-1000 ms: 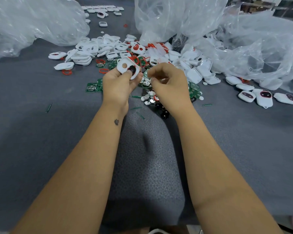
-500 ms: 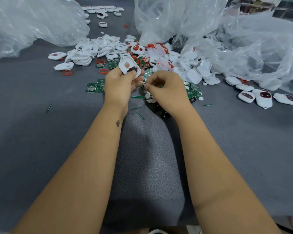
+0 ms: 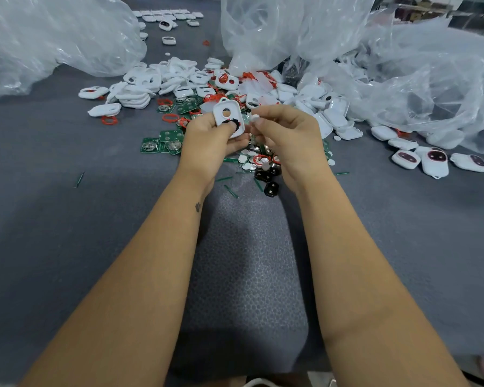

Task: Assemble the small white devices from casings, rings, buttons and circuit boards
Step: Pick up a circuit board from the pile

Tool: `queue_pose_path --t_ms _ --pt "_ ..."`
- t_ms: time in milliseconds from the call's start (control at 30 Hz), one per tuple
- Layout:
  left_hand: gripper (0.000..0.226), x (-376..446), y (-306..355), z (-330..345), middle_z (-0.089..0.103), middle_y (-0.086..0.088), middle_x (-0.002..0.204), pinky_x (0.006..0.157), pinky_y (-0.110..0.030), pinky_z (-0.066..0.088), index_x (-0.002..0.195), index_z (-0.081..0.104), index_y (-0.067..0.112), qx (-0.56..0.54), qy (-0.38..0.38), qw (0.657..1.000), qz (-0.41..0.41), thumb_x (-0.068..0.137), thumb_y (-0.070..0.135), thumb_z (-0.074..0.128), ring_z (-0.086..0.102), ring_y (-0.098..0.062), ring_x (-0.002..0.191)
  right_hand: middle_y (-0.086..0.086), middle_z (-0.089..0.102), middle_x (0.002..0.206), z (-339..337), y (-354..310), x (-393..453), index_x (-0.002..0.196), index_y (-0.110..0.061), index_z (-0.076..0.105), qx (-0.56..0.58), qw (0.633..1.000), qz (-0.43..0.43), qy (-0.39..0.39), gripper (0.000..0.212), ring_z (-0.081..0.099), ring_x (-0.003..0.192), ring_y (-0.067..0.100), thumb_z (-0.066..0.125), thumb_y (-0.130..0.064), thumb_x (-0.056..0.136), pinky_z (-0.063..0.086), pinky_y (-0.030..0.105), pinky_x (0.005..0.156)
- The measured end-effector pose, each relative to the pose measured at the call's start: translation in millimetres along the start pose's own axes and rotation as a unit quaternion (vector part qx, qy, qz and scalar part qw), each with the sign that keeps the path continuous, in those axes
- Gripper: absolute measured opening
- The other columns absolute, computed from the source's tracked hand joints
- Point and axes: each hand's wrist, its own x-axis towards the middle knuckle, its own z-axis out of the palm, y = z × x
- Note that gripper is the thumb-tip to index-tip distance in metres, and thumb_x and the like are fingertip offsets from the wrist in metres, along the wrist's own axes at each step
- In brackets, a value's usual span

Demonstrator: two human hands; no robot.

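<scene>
Near, at 6 o'clock: grey mat (image 3: 67, 247). Left hand (image 3: 207, 141) grips a white casing (image 3: 227, 115) upright, thumb on a black button (image 3: 232, 124) in its lower hole; upper hole open. Right hand (image 3: 288, 135) pinches a small white button (image 3: 254, 117) just beside the casing at 3 o'clock. Beyond, 12 o'clock: boards (image 3: 168, 136), red rings (image 3: 170, 117), loose casings (image 3: 140, 90). Far: plastic bags (image 3: 305, 26).

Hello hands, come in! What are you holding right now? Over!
Left hand grips square white plastic casing, thumb on its black button. Right hand pinches small round white button beside it. Nothing between them.
</scene>
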Motion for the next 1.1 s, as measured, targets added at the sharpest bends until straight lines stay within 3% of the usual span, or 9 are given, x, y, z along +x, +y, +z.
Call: queue_pose_path --t_ms 300,400,467,600,700,767,933,1033,1100 --pt "0.032 -0.6 -3.6 0.4 0.073 -0.005 0.092 0.067 -0.018 0.056 0.094 0.068 0.014 0.044 -0.047 0.998 0.010 0.092 -0.010 0.047 0.073 -0.015 0.078 0.004 0.066 0.071 0.0 0.1 2.6 0.085 -0.009 0.069 0.003 0.999 -0.022 0.037 0.020 0.062 0.065 0.014 0.059 0.008 0.087 0.052 0.023 0.066" --pt "0.032 0.3 -4.9 0.9 0.074 -0.008 0.097 0.068 -0.021 0.057 0.098 0.068 0.014 0.072 -0.054 0.996 0.013 0.092 -0.009 0.047 0.073 -0.020 0.085 0.004 0.063 0.075 -0.8 2.4 3.4 0.095 -0.011 0.068 -0.032 0.998 -0.039 0.027 0.026 0.061 0.069 0.013 0.056 0.011 0.088 0.055 0.031 0.077" --pt "0.033 0.8 -5.4 1.0 0.074 -0.007 0.097 0.072 -0.024 0.059 0.098 0.069 0.015 0.078 -0.057 0.995 0.012 0.092 -0.009 0.046 0.073 -0.021 0.086 0.002 0.067 0.079 -0.6 3.4 3.4 0.090 -0.013 0.070 -0.059 0.997 -0.044 0.030 0.026 0.062 0.076 0.014 0.057 0.008 0.088 0.056 0.035 0.083" --pt "0.034 -0.3 -4.5 1.7 0.074 -0.004 0.089 0.066 -0.021 0.057 0.097 0.069 0.014 0.086 -0.059 0.994 0.007 0.091 -0.009 0.046 0.071 -0.014 0.072 0.005 0.070 0.077 -0.8 2.8 4.0 0.083 -0.013 0.069 -0.051 0.997 -0.036 0.038 0.021 0.066 0.071 0.013 0.061 0.006 0.088 0.056 0.026 0.070" --pt "0.033 -1.7 -3.0 3.2 0.073 -0.004 0.085 0.057 -0.016 0.053 0.094 0.068 0.015 0.090 -0.060 0.994 0.003 0.091 -0.009 0.045 0.069 -0.011 0.063 0.008 0.070 0.080 -1.7 2.8 4.8 0.085 -0.009 0.068 -0.044 0.997 -0.034 0.046 0.014 0.065 0.073 0.015 0.063 0.005 0.087 0.055 0.027 0.071" --pt "0.032 -2.5 -2.3 3.7 0.072 -0.007 0.087 0.056 -0.016 0.053 0.094 0.068 0.016 0.090 -0.063 0.994 0.002 0.091 -0.008 0.046 0.070 -0.012 0.064 0.004 0.070 0.080 -3.0 2.5 4.4 0.085 -0.010 0.070 -0.066 0.996 -0.043 0.053 0.014 0.064 0.075 0.011 0.065 0.003 0.086 0.053 0.023 0.073" --pt "0.032 -3.2 -2.9 2.9 0.073 -0.007 0.087 0.058 -0.018 0.053 0.088 0.070 0.020 0.113 -0.077 0.990 0.017 0.091 -0.005 0.049 0.072 -0.019 0.073 0.000 0.068 0.072 -1.7 0.7 2.2 0.077 -0.017 0.070 -0.117 0.990 -0.053 0.051 0.020 0.059 0.063 0.003 0.069 0.002 0.083 0.048 0.014 0.060" --pt "0.034 -3.3 -3.7 3.0 0.071 -0.002 0.075 0.058 -0.018 0.054 0.083 0.071 0.020 0.118 -0.084 0.989 0.022 0.090 -0.006 0.050 0.066 -0.011 0.060 -0.002 0.067 0.077 1.1 1.3 1.5 0.077 -0.016 0.071 -0.172 0.981 -0.071 0.056 0.016 0.059 0.068 0.002 0.070 0.000 0.081 0.048 0.016 0.067" --pt "0.034 -3.7 -3.6 3.5 0.070 -0.004 0.077 0.058 -0.018 0.054 0.085 0.071 0.019 0.119 -0.091 0.988 0.023 0.090 -0.006 0.049 0.064 -0.009 0.058 -0.008 0.062 0.082 2.0 0.8 0.7 0.075 -0.020 0.070 -0.216 0.972 -0.083 0.052 0.017 0.055 0.068 -0.007 0.071 -0.004 0.080 0.043 0.010 0.068"
